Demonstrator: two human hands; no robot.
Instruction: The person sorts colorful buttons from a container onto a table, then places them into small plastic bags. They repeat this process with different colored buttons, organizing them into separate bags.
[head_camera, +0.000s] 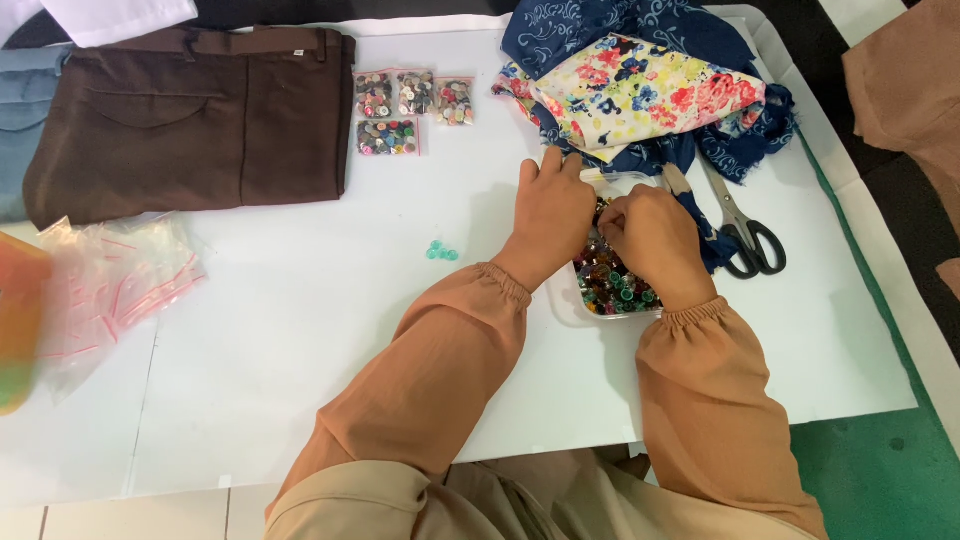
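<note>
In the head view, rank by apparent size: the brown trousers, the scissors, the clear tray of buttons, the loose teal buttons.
1. Brown trousers
2. Clear tray of buttons, though both hands hide much of it, so unsure against the next
3. Scissors
4. Loose teal buttons

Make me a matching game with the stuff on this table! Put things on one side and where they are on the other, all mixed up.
Things:
1. scissors
2. brown trousers
3. small bags of buttons
4. clear tray of coloured buttons

Places:
A. under the two hands
B. far left of the table, folded
C. right of the hands, beside the cloth
D. between the trousers and the flowered cloth

Pairs: 1-C, 2-B, 3-D, 4-A
</note>
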